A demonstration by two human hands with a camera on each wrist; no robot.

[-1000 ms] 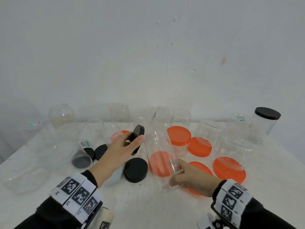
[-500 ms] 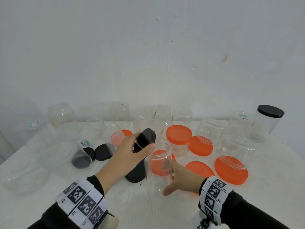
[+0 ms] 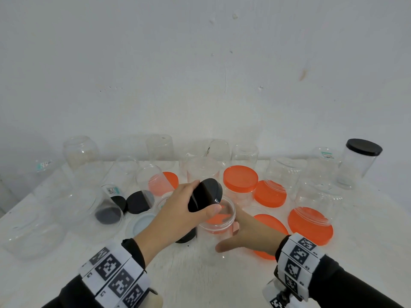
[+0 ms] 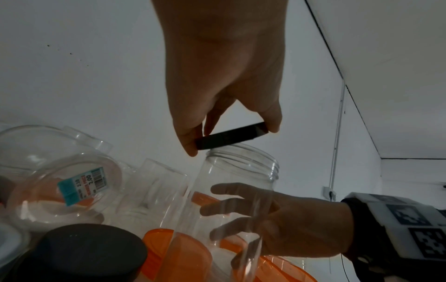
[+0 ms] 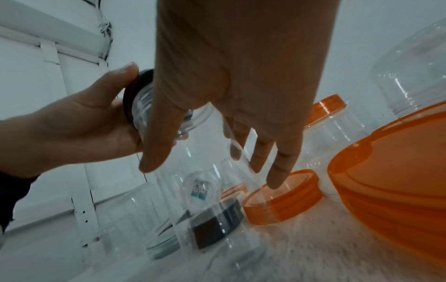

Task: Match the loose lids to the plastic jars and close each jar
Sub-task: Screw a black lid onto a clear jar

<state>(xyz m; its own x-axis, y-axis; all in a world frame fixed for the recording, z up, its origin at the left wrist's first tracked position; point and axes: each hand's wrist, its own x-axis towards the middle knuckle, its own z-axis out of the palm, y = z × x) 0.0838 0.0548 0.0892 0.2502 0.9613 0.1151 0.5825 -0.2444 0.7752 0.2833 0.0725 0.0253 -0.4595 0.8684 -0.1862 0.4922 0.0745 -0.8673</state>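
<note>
Middle of the head view: left hand point(image 3: 178, 214) pinches a black lid point(image 3: 205, 194) by its edge, tilted, one side just at the rim of an open clear jar point(image 3: 216, 227). Right hand point(image 3: 251, 236) steadies the jar, fingers spread loosely round its side (more a brace than a squeeze). So it's the capping step. Next I'd level the lid onto the threads and twist.

Black round lid point(image 3: 205, 194) tilted just above open mouth of upright clear plastic jar point(image 3: 216, 227), threaded neck
</note>
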